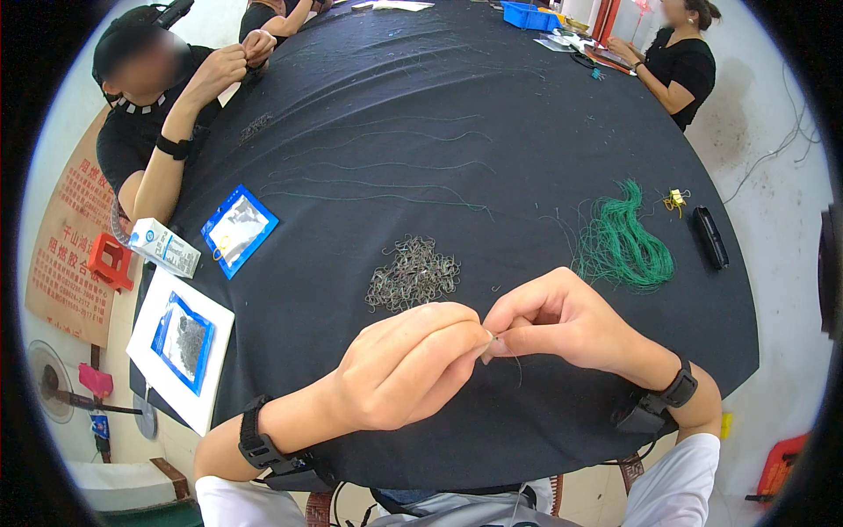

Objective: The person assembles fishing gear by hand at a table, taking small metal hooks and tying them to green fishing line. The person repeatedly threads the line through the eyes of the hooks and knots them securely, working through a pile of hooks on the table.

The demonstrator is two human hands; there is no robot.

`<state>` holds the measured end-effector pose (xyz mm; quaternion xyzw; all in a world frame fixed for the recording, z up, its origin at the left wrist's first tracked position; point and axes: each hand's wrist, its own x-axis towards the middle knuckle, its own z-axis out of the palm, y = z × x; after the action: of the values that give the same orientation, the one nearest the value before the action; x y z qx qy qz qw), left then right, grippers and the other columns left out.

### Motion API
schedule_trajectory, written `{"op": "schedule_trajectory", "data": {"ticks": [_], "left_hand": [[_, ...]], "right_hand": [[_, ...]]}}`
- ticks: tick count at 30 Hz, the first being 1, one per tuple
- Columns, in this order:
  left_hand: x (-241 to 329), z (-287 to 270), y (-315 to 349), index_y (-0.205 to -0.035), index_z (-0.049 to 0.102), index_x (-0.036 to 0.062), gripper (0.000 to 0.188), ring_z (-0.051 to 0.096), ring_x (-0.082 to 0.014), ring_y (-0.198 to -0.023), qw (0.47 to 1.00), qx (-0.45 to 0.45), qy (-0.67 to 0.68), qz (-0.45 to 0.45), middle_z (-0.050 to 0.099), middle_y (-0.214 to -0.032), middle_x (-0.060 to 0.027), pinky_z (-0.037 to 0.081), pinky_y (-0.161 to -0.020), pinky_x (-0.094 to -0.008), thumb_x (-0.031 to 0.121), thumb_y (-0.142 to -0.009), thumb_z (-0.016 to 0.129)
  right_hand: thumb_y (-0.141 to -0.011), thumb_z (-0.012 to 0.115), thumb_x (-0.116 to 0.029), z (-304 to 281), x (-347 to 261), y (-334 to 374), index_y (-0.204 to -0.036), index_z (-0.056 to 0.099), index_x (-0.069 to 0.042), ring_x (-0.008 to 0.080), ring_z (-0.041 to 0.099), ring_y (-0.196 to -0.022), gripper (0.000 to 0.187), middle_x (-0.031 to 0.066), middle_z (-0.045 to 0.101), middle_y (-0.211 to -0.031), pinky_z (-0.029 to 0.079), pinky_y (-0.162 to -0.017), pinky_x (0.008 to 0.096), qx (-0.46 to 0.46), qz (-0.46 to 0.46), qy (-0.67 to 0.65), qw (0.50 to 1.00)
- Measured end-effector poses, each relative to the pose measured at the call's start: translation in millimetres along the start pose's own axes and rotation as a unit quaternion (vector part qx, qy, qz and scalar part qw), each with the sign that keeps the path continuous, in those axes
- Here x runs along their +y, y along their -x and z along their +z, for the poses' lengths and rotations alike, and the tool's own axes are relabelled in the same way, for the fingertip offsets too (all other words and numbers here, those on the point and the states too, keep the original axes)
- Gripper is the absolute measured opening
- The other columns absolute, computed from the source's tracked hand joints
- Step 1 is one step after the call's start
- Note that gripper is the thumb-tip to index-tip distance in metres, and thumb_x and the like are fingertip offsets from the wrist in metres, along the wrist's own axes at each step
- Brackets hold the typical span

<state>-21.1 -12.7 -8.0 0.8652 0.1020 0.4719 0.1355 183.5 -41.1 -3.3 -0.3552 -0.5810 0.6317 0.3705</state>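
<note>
Thread, thin, trailing below right hand, which pinches it, left hand closed alongside, contents indiscernible, near hook heap; presumably light, limp, slippery, best gripped near its end.

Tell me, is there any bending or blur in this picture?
Head view: black corners surround the image and the edge of the table bows; there too, a blur masks the face of the person upper left; same view, the item between left hand and right hand is too small to identify.
</note>
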Motion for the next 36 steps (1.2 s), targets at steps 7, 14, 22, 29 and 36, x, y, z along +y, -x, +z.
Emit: {"op": "schedule_trajectory", "data": {"ticks": [7, 14, 22, 29, 36], "left_hand": [[-3, 3, 0, -0.090, 0.058, -0.0070, 0.021, 0.064, -0.0268, -0.072, 0.998, 0.034, -0.018, -0.042, 0.062, -0.084, -0.0157, 0.055, -0.061, -0.0323, -0.013, -0.071, 0.065], [-6, 4, 2, -0.091, 0.059, -0.0062, 0.021, 0.060, -0.0225, -0.070, 0.998, 0.022, -0.046, -0.045, 0.062, -0.085, -0.0150, 0.050, -0.059, -0.0293, -0.011, -0.072, 0.066], [-11, 8, 2, -0.090, 0.060, -0.0061, 0.020, 0.056, -0.0164, -0.060, 0.997, 0.038, -0.065, -0.005, 0.062, -0.084, -0.0151, 0.044, -0.049, -0.0241, -0.013, -0.072, 0.065], [-8, 5, 1, -0.090, 0.060, -0.0060, 0.020, 0.062, -0.0226, -0.065, 0.997, 0.018, -0.067, -0.025, 0.062, -0.085, -0.0164, 0.049, -0.054, -0.0277, -0.012, -0.072, 0.066], [-11, 11, 2, -0.086, 0.062, -0.0056, 0.021, 0.063, -0.0262, -0.067, 0.998, 0.016, -0.064, 0.017, 0.062, -0.081, -0.0155, 0.052, -0.055, -0.0314, -0.011, -0.066, 0.069]], "right_hand": [[-0.081, 0.063, -0.001, 15, -14, 10, -0.086, 0.068, 0.001, 0.0038, 0.051, -0.056, 0.007, 0.0059, 0.067, -0.071, 0.041, -0.051, 0.0230, 0.065, -0.058, 0.261, 0.961], [-0.072, 0.066, -0.001, 23, -7, 12, -0.083, 0.063, -0.003, 0.0263, 0.061, -0.059, 0.012, 0.0089, 0.060, -0.067, 0.050, -0.053, 0.0343, 0.102, -0.268, 0.464, 0.838], [-0.070, 0.065, -0.001, 26, -8, 14, -0.078, 0.057, -0.004, 0.0234, 0.058, -0.055, 0.012, 0.0067, 0.053, -0.061, 0.048, -0.051, 0.0339, 0.101, -0.281, 0.503, 0.811], [-0.069, 0.066, -0.004, 30, -3, 14, -0.082, 0.059, -0.004, 0.0206, 0.057, -0.056, 0.015, 0.0042, 0.053, -0.062, 0.047, -0.049, 0.0325, 0.129, -0.284, 0.527, 0.791], [-0.065, 0.068, -0.008, 27, -22, 20, -0.086, 0.063, -0.005, 0.0174, 0.052, -0.052, 0.022, 0.0014, 0.047, -0.060, 0.043, -0.046, 0.0298, 0.120, -0.293, 0.611, 0.725]]}}
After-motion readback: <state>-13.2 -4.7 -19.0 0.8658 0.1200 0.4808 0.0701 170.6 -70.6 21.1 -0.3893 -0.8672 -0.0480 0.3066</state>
